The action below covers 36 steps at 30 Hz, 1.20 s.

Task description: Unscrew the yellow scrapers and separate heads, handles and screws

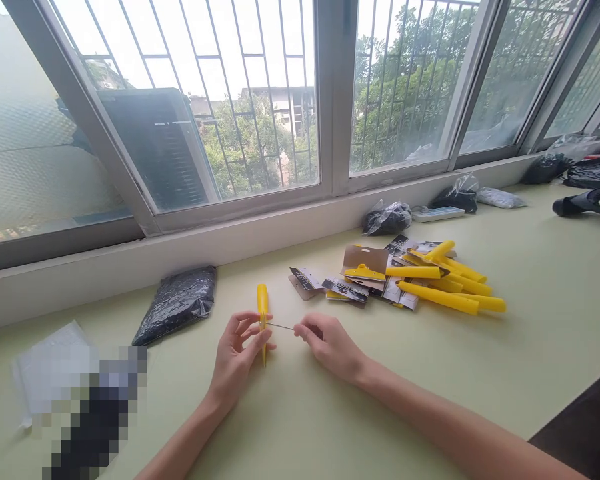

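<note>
Head view: down over table (290,427), toward windows (333,120).

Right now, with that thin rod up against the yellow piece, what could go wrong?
The rod, held in the right hand, might slip and poke the left hand, whose fingers sit close to the rod's far end. The yellow piece, pinched in the left hand's fingers, could twist or drop if pushed sideways.
</note>
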Each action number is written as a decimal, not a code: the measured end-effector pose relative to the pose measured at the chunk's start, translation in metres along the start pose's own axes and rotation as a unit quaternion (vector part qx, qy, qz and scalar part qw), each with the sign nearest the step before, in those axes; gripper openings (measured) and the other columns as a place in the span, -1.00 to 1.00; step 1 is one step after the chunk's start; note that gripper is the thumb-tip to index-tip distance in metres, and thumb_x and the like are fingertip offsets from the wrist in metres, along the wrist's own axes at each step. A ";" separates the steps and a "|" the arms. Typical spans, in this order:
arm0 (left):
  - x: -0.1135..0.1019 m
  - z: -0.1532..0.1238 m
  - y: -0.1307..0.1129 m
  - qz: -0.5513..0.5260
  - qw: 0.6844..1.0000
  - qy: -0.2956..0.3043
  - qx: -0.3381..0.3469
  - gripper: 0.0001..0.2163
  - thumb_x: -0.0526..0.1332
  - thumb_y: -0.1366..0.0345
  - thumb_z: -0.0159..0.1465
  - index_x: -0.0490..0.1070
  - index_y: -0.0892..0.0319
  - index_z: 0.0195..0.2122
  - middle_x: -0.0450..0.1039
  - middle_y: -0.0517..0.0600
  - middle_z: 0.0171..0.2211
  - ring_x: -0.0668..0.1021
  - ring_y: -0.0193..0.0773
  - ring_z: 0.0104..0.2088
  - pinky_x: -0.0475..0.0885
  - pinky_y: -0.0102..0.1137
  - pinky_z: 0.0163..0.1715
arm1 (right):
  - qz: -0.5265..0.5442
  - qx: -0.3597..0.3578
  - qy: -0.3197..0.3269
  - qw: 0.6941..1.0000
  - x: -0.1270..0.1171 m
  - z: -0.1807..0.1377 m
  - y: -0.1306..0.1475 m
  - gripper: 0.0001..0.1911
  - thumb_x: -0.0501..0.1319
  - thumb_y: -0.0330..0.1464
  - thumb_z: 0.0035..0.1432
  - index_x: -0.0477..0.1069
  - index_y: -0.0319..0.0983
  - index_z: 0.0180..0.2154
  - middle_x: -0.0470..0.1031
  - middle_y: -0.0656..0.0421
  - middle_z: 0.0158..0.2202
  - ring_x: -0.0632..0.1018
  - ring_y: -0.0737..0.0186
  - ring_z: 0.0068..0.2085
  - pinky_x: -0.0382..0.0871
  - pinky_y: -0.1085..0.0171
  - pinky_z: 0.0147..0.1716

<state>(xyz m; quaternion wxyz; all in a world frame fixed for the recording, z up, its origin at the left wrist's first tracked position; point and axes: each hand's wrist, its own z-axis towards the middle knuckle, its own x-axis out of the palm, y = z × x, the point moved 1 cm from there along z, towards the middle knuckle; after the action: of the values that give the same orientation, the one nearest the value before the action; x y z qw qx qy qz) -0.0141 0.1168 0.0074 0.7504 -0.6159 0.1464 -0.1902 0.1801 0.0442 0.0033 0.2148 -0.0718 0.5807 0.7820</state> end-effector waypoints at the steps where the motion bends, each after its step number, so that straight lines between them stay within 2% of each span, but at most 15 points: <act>1: 0.000 0.000 0.000 0.000 1.000 0.001 0.000 -0.66 0.38 0.16 0.25 0.30 0.09 -0.06 0.50 0.10 0.06 0.59 -0.16 -0.15 0.62 -0.16 -0.20 | 0.004 -0.005 -0.001 1.000 0.000 0.000 0.000 -0.72 0.17 -0.26 0.35 0.40 -0.22 -0.41 0.42 0.22 -0.44 0.37 0.28 -0.39 0.22 0.29 -0.39; 4: 0.000 0.001 0.000 -0.001 1.000 0.002 0.000 -0.66 0.38 0.16 0.25 0.30 0.08 -0.06 0.50 0.10 0.06 0.59 -0.17 -0.16 0.63 -0.16 -0.19 | 0.030 -0.008 -0.011 0.999 0.000 0.001 -0.003 -0.81 0.26 -0.27 0.28 0.40 -0.22 -0.37 0.45 0.21 -0.38 0.42 0.28 -0.36 0.29 0.29 -0.35; 8: 0.000 0.001 0.001 -0.003 1.000 0.004 0.000 -0.67 0.38 0.16 0.25 0.29 0.09 -0.07 0.49 0.10 0.07 0.58 -0.18 -0.15 0.63 -0.14 -0.18 | 0.023 0.012 -0.024 0.999 0.002 0.000 -0.004 -0.81 0.29 -0.23 0.26 0.45 -0.22 -0.29 0.44 0.21 -0.36 0.40 0.29 -0.39 0.29 0.29 -0.37; 12: 0.001 0.000 0.000 -0.006 1.000 0.002 -0.001 -0.67 0.39 0.15 0.25 0.29 0.10 -0.10 0.48 0.10 0.06 0.58 -0.15 -0.12 0.64 -0.10 -0.17 | -0.015 -0.004 -0.007 1.000 0.002 -0.001 -0.002 -0.70 0.16 -0.26 0.36 0.49 -0.23 -0.40 0.40 0.20 -0.42 0.37 0.28 -0.39 0.24 0.27 -0.37; 18: 0.002 0.000 -0.002 -0.001 1.000 0.003 0.003 -0.70 0.38 0.15 0.25 0.28 0.10 -0.18 0.48 0.07 0.04 0.57 -0.15 -0.11 0.64 -0.12 -0.19 | 0.013 -0.021 -0.021 0.999 0.003 0.000 -0.007 -0.84 0.29 -0.36 0.23 0.41 -0.21 -0.40 0.42 0.21 -0.37 0.42 0.27 -0.34 0.29 0.28 -0.34; 24: 0.001 0.000 0.000 -0.006 1.000 0.005 0.000 -0.68 0.38 0.16 0.26 0.28 0.10 -0.12 0.47 0.08 0.04 0.56 -0.14 -0.08 0.65 -0.11 -0.18 | 0.010 -0.011 -0.017 1.000 0.005 0.000 -0.009 -0.86 0.29 -0.37 0.22 0.39 -0.21 -0.39 0.42 0.24 -0.40 0.40 0.29 -0.37 0.27 0.29 -0.37; 27: 0.001 0.000 0.001 -0.002 1.000 0.006 0.005 -0.71 0.38 0.17 0.26 0.28 0.12 -0.17 0.46 0.08 0.04 0.55 -0.13 -0.07 0.66 -0.10 -0.18 | 0.010 -0.011 -0.017 1.000 0.005 0.000 -0.009 -0.86 0.28 -0.37 0.22 0.39 -0.21 -0.40 0.42 0.24 -0.40 0.39 0.29 -0.38 0.26 0.29 -0.37; 29: 0.001 0.000 0.002 -0.006 1.000 0.003 0.008 -0.71 0.38 0.18 0.26 0.24 0.11 -0.21 0.45 0.07 0.04 0.55 -0.12 -0.05 0.66 -0.10 -0.19 | 0.010 -0.013 -0.019 1.000 0.005 0.000 -0.008 -0.86 0.29 -0.37 0.22 0.39 -0.21 -0.40 0.42 0.23 -0.40 0.39 0.29 -0.37 0.26 0.30 -0.37; 33: 0.002 0.000 0.002 -0.006 1.000 0.007 0.008 -0.70 0.37 0.17 0.27 0.26 0.10 -0.14 0.46 0.07 0.04 0.57 -0.17 -0.11 0.66 -0.09 -0.18 | 0.012 0.011 -0.017 1.000 0.003 -0.001 -0.004 -0.83 0.29 -0.30 0.24 0.43 -0.21 -0.39 0.41 0.26 -0.44 0.36 0.31 -0.42 0.21 0.31 -0.40; 36: 0.002 0.000 0.001 0.000 1.000 0.005 0.008 -0.71 0.37 0.17 0.27 0.25 0.12 -0.20 0.46 0.07 0.04 0.57 -0.15 -0.09 0.66 -0.08 -0.16 | 0.006 0.045 -0.006 0.999 0.001 -0.002 0.000 -0.72 0.25 -0.16 0.29 0.47 -0.21 -0.39 0.30 0.30 -0.55 0.25 0.33 -0.49 0.09 0.30 -0.47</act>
<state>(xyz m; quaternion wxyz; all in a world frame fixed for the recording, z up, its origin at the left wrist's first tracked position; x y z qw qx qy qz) -0.0125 0.1163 0.0063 0.7545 -0.6090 0.1483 -0.1948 0.1794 0.0428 0.0024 0.2171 -0.0539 0.6143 0.7567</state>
